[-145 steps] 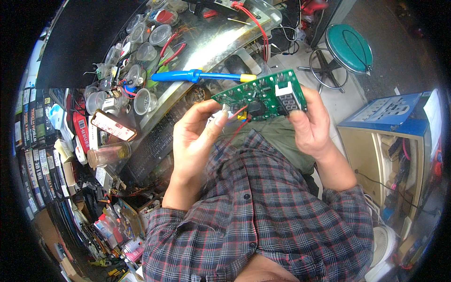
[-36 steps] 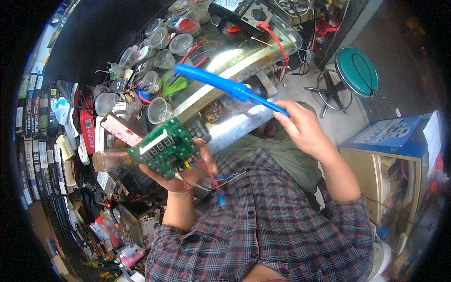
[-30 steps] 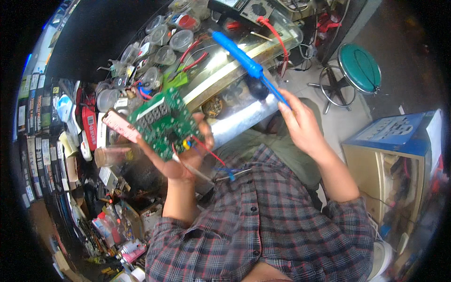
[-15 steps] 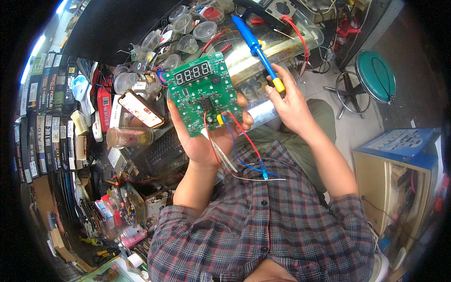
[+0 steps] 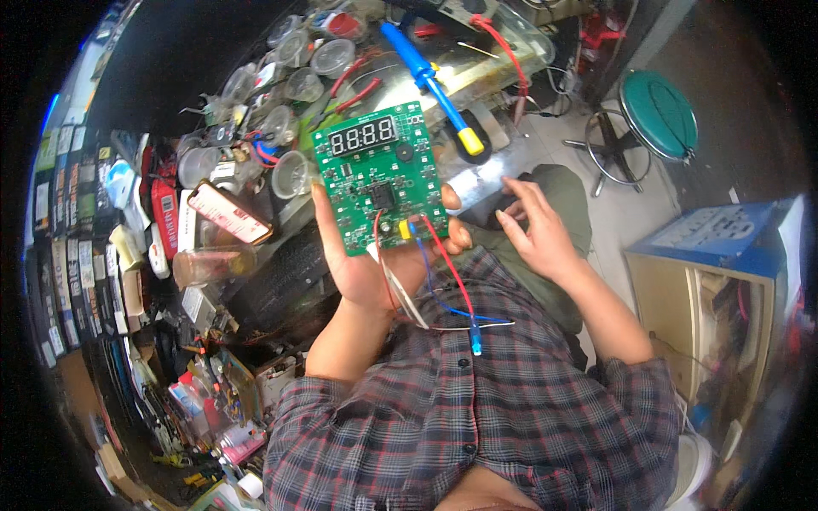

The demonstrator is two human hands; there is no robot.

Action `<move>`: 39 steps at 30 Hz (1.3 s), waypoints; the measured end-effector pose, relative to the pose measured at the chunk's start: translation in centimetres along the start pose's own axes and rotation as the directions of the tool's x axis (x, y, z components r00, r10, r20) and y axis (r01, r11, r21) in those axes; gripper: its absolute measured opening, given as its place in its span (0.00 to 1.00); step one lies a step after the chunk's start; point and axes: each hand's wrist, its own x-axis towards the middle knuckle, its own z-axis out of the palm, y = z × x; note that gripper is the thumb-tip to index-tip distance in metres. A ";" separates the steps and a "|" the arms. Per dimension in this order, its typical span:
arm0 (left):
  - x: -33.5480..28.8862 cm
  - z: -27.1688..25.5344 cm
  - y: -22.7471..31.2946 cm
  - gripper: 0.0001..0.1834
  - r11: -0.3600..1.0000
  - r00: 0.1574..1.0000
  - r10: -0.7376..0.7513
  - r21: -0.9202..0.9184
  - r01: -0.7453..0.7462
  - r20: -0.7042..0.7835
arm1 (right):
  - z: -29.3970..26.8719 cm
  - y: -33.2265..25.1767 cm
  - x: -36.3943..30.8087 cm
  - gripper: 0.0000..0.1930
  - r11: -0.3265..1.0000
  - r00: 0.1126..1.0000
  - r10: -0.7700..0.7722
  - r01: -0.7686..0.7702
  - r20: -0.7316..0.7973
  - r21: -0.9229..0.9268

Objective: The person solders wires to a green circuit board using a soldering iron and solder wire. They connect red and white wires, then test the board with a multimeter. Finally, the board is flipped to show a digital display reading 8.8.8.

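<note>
A green circuit board [image 5: 358,192] with a dark digit display, a black chip and a yellow part rests in my left hand [image 5: 375,281], whose fingers curl around its sides. Red [image 5: 451,269], blue and pale wires trail from the board's lower edge over my shirt. A small blue connector [image 5: 475,341] ends the red wire. My right hand [image 5: 544,243] hangs right of the board with fingers apart, holding nothing. Beyond it lies a blue solder sucker [image 5: 433,89] with a yellow end, on the workbench.
Small clear plastic cups [image 5: 332,58] and red-handled pliers [image 5: 358,95] clutter the bench. A lit phone [image 5: 228,213] lies left of the board. Stacked boxes [image 5: 77,255] line the far left. A green stool [image 5: 658,115] and a blue-topped cabinet [image 5: 711,247] stand at right.
My right hand has let go of the solder sucker and drawn back toward me with its fingers opened. The view has shifted slightly; my left hand still holds the board.
</note>
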 end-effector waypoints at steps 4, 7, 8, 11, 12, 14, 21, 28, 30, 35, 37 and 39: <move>0.0 1.3 -1.7 0.55 0.990 0.998 -0.054 -0.131 0.050 -0.028 | -2.3 6.6 -1.6 0.25 0.870 0.986 0.016 0.068 0.167 -0.488; 0.2 1.5 -2.5 0.57 0.987 0.991 -0.128 -0.099 0.125 -0.033 | -3.2 11.2 -2.6 0.25 0.793 0.982 0.075 0.047 0.175 -0.608; 0.4 1.5 -2.6 0.58 0.984 0.986 -0.166 -0.065 0.164 -0.019 | -3.3 12.7 -2.9 0.25 0.758 0.984 0.040 0.085 0.175 -0.647; 0.6 2.2 -3.5 0.61 0.979 0.978 -0.177 -0.121 0.164 -0.106 | -3.0 14.5 -2.7 0.22 0.805 0.987 0.021 0.078 0.160 -0.588; 0.7 2.1 -3.6 0.61 0.977 0.978 -0.186 -0.126 0.173 -0.094 | -3.0 14.7 -2.5 0.21 0.811 0.987 0.017 0.078 0.157 -0.579; 0.7 2.3 -3.9 0.61 0.971 0.974 -0.202 -0.153 0.186 -0.101 | -3.1 14.7 -1.9 0.20 0.818 0.983 0.029 0.082 0.183 -0.569; 0.8 2.0 -4.6 0.62 0.963 0.963 -0.258 -0.103 0.250 -0.077 | -3.0 14.9 -1.7 0.18 0.830 0.987 0.024 0.067 0.156 -0.554; 0.7 2.5 -5.1 0.66 0.942 0.955 -0.294 -0.182 0.282 -0.037 | -2.6 14.6 -1.8 0.15 0.834 0.994 0.039 0.023 0.101 -0.551; 0.7 2.9 -5.1 0.66 0.943 0.955 -0.295 -0.174 0.285 -0.039 | -2.6 14.6 -1.8 0.15 0.835 0.995 0.036 0.023 0.097 -0.549; 0.6 3.3 -4.9 0.66 0.926 0.946 -0.324 -0.204 0.319 0.010 | -2.4 14.8 -1.9 0.15 0.832 0.996 0.022 0.030 0.086 -0.554; 0.5 3.5 -4.8 0.66 0.924 0.944 -0.329 -0.202 0.325 0.011 | -2.4 14.8 -1.9 0.15 0.832 0.997 0.020 0.027 0.079 -0.555; 0.5 4.0 -4.7 0.66 0.922 0.946 -0.323 -0.217 0.322 0.031 | -2.4 14.8 -1.9 0.15 0.831 0.998 0.016 0.025 0.069 -0.556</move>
